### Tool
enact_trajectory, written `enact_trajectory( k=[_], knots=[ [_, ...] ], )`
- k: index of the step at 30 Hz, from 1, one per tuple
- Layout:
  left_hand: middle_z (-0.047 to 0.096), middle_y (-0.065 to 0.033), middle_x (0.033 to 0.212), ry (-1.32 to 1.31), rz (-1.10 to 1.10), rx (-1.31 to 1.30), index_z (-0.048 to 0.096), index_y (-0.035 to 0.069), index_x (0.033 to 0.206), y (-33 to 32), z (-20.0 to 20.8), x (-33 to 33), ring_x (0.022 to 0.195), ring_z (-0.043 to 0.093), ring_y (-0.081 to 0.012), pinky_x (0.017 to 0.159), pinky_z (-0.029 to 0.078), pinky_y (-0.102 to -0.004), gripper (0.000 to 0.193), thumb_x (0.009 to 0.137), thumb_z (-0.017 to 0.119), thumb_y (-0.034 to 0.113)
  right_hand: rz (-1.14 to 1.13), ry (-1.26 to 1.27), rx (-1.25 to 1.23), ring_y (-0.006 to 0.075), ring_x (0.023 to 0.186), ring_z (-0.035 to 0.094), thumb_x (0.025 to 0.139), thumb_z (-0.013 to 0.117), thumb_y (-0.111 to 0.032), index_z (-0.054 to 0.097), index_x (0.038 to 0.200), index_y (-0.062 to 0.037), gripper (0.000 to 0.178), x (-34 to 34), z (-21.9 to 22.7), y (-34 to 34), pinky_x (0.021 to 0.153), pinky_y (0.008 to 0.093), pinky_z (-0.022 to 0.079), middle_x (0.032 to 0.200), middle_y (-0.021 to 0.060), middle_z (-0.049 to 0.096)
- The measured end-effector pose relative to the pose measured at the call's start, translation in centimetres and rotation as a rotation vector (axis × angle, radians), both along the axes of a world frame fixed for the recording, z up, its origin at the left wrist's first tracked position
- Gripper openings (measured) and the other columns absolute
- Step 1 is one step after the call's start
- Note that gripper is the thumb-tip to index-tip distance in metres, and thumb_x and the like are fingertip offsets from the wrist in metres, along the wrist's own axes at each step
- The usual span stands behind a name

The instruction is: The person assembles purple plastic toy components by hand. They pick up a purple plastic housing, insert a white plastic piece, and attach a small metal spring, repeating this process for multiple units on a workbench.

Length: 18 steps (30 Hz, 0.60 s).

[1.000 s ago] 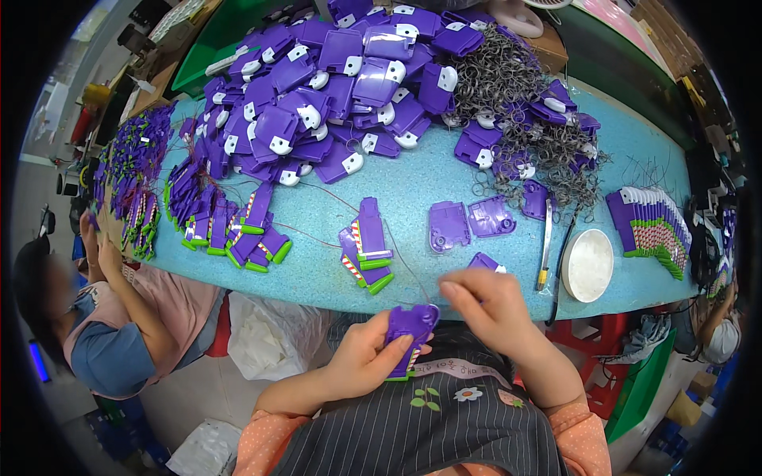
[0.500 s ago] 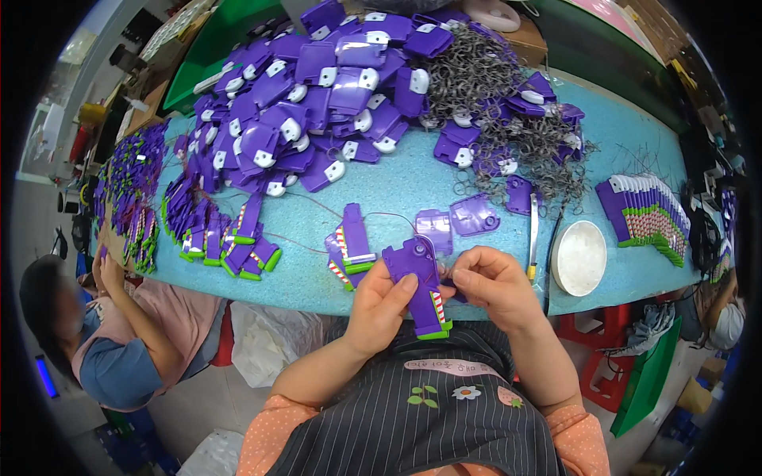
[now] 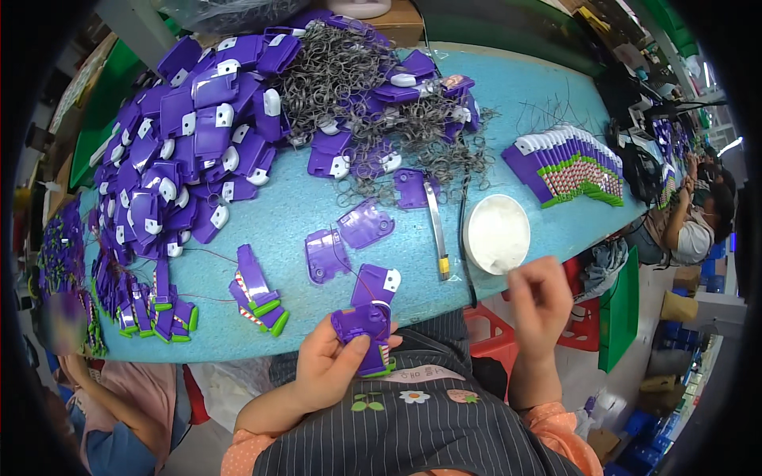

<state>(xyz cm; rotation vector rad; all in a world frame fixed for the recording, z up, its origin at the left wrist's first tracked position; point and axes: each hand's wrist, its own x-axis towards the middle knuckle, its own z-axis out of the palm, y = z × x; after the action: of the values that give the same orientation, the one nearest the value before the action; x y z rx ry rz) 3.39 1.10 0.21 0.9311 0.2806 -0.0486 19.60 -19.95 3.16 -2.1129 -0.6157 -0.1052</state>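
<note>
In my left hand is a purple plastic toy part with a green tip and red-and-white stripes, the thumb pressed on it. Just beyond it a purple panel with a white end touches or overlaps it; whether my fingers grip that too cannot be told. My right hand is raised beside the near rim of a round white bowl, thumb and fingers curled together. Anything between those fingertips is too small to make out. A small dark patch shows near the bowl's lower edge.
A long cutter with a yellow end and a black cable lie left of the bowl. Translucent purple plates sit near them. Wire rings and purple panels heap at the back; striped parts stand stacked right. Co-workers sit either side.
My right hand has left the toy part and moved right, to the bowl. My left hand keeps the part, lower and further left in view. The whole view has swung right.
</note>
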Motion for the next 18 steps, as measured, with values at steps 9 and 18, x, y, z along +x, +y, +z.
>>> enact_trajectory(
  k=[9,18],
  knots=[
    [0.051,-0.0212,0.121,0.089,-0.057,-0.094,0.033,-0.002,0.128,-0.6,1.1,-0.1,0.11,0.056,-0.0287,0.095,0.045,-0.0401,0.034,0.095,0.039,0.003,-0.1,0.156,0.212,0.0066,0.064,0.042,0.08,0.061,0.002,0.057,0.079,0.0007,0.005,1.5,-1.8,-0.8,0.056,0.0193,0.032,0.076,0.001,0.049],
    [0.05,-0.0154,0.124,-0.047,0.003,-0.083,0.033,-0.004,0.129,-2.0,1.5,1.3,0.111,0.054,-0.0201,0.095,0.044,-0.0327,0.035,0.094,0.037,0.0,0.402,0.661,0.594,0.0136,0.091,0.049,0.087,0.051,-0.001,0.052,0.092,-0.0026,0.005,-3.3,-0.8,4.0,0.08,0.0264,0.041,0.109,0.0108,0.047]
  ],
)
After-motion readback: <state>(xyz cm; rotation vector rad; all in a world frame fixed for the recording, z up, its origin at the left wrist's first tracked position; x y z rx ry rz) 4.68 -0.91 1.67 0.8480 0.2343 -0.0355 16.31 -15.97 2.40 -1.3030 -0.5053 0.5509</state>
